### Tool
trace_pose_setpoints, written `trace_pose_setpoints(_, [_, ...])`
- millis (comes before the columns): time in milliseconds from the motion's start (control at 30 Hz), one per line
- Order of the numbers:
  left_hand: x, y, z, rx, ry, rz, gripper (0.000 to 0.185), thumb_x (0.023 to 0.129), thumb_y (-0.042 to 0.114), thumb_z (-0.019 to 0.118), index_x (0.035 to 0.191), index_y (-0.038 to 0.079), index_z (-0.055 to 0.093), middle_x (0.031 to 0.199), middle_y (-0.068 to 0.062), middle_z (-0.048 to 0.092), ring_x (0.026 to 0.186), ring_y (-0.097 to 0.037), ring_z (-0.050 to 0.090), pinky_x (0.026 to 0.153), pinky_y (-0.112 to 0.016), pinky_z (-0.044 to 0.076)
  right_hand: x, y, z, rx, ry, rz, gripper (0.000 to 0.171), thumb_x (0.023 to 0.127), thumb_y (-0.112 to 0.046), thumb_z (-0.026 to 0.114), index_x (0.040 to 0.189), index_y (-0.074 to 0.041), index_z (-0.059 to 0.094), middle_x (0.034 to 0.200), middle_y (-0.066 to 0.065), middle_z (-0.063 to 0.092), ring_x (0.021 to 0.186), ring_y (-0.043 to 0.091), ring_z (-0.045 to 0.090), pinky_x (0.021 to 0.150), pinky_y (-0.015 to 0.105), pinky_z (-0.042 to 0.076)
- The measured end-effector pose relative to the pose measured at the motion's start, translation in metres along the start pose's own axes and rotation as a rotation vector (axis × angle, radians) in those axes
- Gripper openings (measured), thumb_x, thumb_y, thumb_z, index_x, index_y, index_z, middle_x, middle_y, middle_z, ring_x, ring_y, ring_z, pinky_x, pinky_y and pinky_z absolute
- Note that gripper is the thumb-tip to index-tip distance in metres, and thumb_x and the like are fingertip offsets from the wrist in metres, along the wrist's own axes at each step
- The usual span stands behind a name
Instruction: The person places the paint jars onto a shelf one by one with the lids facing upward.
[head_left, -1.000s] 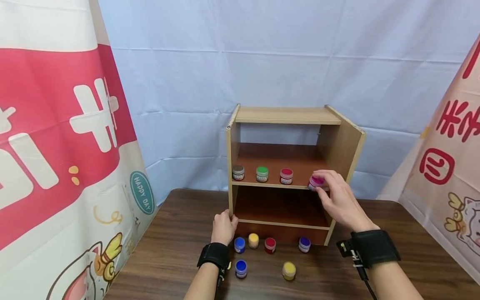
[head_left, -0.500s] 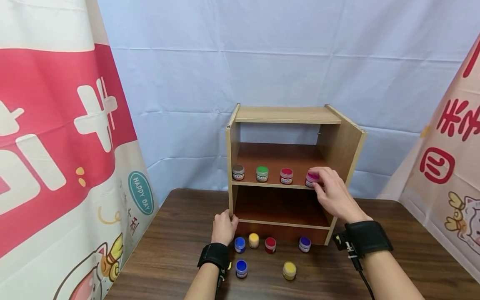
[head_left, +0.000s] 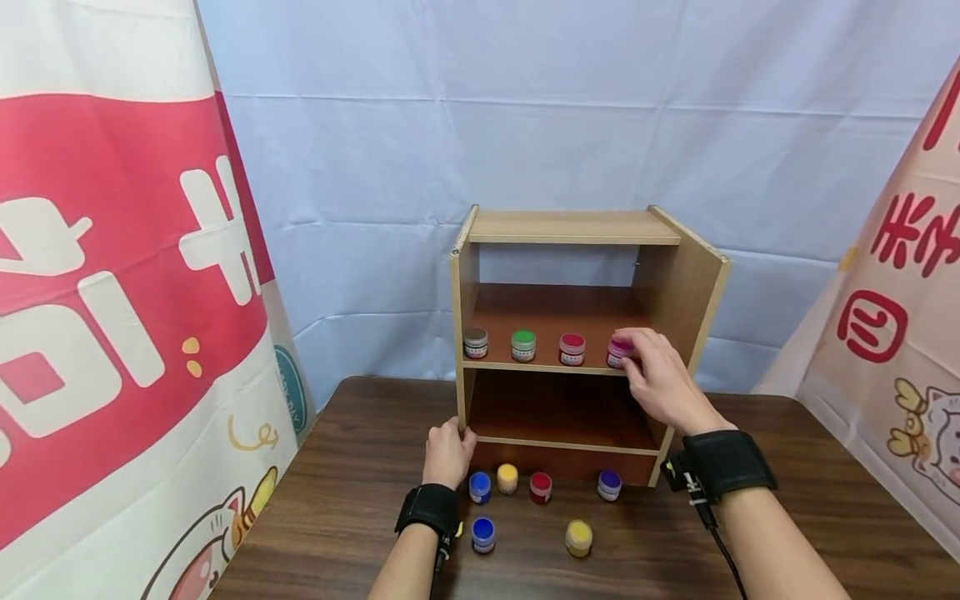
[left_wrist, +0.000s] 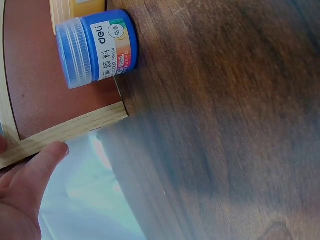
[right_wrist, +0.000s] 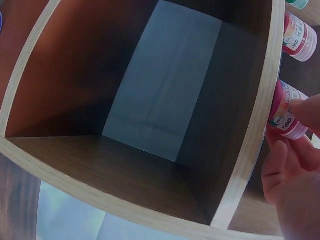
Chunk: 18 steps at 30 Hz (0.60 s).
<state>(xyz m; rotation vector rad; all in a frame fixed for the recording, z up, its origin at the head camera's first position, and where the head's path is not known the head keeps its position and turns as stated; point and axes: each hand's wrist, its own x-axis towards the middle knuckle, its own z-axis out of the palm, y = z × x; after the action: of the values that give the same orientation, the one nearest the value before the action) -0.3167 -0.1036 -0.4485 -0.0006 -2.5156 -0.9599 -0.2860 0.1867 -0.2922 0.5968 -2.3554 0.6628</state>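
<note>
My right hand (head_left: 660,379) holds a magenta paint jar (head_left: 617,355) at the right end of the middle shelf; in the right wrist view the thumb lies on the label of this jar (right_wrist: 286,111) and fingers are below it. The jar stands upright at the shelf's front edge. Left of it, in a row, are a red jar (head_left: 572,350), a green jar (head_left: 523,346) and a grey-brown jar (head_left: 476,343). Low on the wooden shelf unit (head_left: 711,287), my left hand (head_left: 446,455) grips the left side panel; its thumb shows against the panel's edge (left_wrist: 85,127).
Before the unit on the dark wooden table (head_left: 360,467) stand several paint jars: a blue jar (head_left: 480,488), an orange-yellow jar (head_left: 507,479), a dark red jar (head_left: 540,488) and a purple jar (head_left: 609,485). Closer are another blue jar (head_left: 483,535) and a yellow jar (head_left: 578,538).
My right hand has moved left with the magenta jar, which was tilted a second ago and is now upright on the shelf. My left hand has stayed on the panel.
</note>
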Motion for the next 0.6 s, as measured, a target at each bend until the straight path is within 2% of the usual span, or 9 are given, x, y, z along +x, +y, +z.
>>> trace_pose_setpoints(133, [0.0007,-0.001,0.0012,-0.006,-0.006,-0.006,0.025,0.084,0.02,0.056,0.098,0.001,0.063,0.082,-0.015,0.066,0.06,-0.016,0.06,0.053,-0.028,0.05,0.0017,0.0004,0.0008,-0.001,-0.007,0.008,0.032,0.082,0.003,0.054,0.114,0.002,0.052,0.115,0.02,0.051,0.101,0.034,0.044,0.087,0.05,0.035])
trace_pose_setpoints(367, [0.0012,-0.0004,0.0015,-0.012,-0.002,-0.005,0.025,0.083,0.02,0.057,0.099,0.002,0.063,0.086,-0.015,0.066,0.067,-0.018,0.063,0.059,-0.031,0.052,0.0034,0.0018,0.0023,-0.006,-0.011,0.013,0.032,0.082,0.003,0.054,0.114,0.002,0.051,0.117,0.02,0.051,0.102,0.034,0.044,0.088,0.05,0.035])
trace_pose_setpoints(600, [0.0011,0.0002,0.0005,-0.013,-0.008,-0.006,0.024,0.083,0.019,0.057,0.097,0.001,0.063,0.084,-0.015,0.066,0.063,-0.017,0.061,0.056,-0.029,0.05,0.0034,0.0017,-0.0009,0.031,-0.004,0.041,0.036,0.083,-0.001,0.054,0.119,0.0,0.049,0.123,0.018,0.05,0.109,0.033,0.042,0.09,0.051,0.035])
